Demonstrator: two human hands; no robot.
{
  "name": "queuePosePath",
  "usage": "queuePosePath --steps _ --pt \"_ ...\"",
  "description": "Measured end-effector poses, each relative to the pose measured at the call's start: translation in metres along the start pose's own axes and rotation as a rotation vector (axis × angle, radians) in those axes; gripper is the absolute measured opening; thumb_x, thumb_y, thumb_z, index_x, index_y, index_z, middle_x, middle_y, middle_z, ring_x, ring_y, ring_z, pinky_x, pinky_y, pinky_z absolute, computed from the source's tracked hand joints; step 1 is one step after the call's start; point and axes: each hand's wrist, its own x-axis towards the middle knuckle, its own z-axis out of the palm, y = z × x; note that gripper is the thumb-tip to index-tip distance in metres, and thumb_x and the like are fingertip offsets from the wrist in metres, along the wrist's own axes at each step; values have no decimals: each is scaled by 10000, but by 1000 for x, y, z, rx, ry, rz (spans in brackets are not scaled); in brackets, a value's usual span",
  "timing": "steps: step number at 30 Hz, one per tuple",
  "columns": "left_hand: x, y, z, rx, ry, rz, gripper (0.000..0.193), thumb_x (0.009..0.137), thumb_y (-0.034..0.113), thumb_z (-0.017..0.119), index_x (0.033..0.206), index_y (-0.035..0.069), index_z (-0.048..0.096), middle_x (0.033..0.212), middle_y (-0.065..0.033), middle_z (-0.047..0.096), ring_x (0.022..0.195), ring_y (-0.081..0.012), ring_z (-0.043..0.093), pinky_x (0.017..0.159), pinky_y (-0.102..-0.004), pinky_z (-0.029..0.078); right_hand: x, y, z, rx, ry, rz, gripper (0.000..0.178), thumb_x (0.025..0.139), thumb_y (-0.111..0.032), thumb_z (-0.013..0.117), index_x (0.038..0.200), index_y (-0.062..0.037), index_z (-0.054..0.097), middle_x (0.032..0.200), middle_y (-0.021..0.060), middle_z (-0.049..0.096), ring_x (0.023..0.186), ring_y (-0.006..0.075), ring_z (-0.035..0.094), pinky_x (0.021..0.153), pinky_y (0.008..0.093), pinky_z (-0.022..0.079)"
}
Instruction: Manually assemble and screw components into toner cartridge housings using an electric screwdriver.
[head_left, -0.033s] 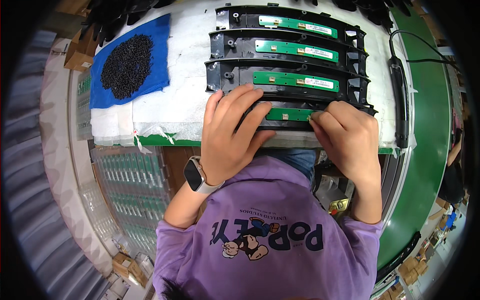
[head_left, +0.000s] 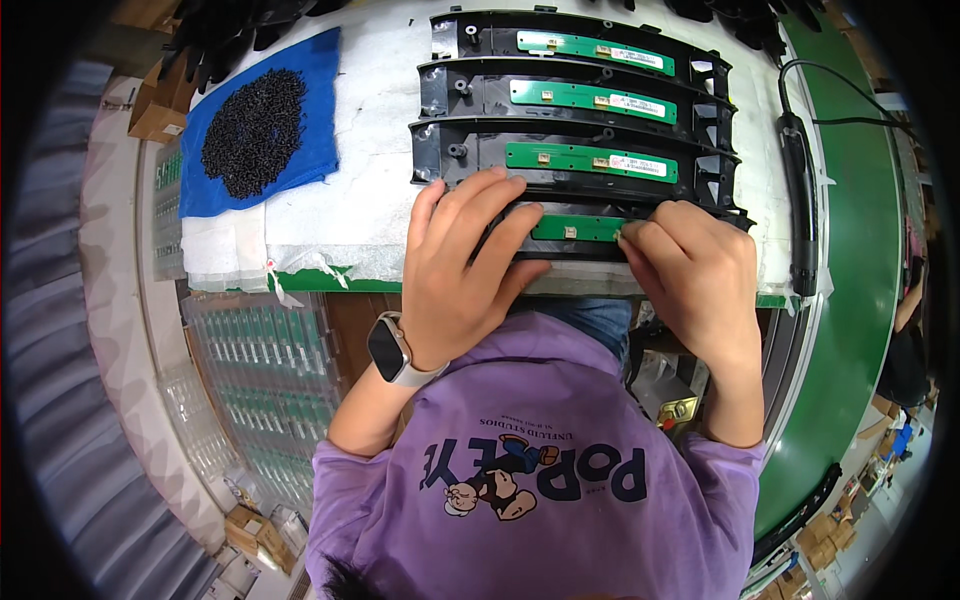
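Observation:
A long black plastic panel lies along the near edge of the table, with a narrow green circuit board set in it. My left hand grips the panel's left end, the fingers over its top and the thumb at its near edge. At the board's right end, my right hand pinches with thumb and forefinger; its curled fingers cover that end of the board. Beyond lie three similar panels in a stack of rows, the closest black panel bearing its own green circuit board with a white label.
At the far left a heap of small black screws rests on a blue cloth. A black corded tool, apparently an electric screwdriver, lies at the right, beside a green surface. Clear trays holding boards stand below left.

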Motion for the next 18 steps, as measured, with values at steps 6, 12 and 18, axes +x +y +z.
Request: queuePosePath --steps 6,12,18 --pt "0 -2 4 7 20 0 433 661 170 728 1060 87 581 1155 -81 537 1112 -286 501 951 -484 304 -1 -3 2 -47 17 81 140 653 -102 665 667 -74 529 618 40 463 576 203 538 468 321 434" --pt "5 7 2 183 -40 115 385 701 226 693 1068 148 607 1181 -59 535 1136 -264 492 967 -580 222 -9 0 10 -51 93 147 188 664 -159 706 663 -87 532 617 30 478 562 196 547 456 315 434" --pt "7 16 14 224 -105 191 324 752 206 605 1062 119 572 1167 -76 522 1203 -243 441 933 -638 281 -12 0 13 -61 108 146 193 673 -169 705 660 -89 530 613 23 479 559 185 551 447 305 433"
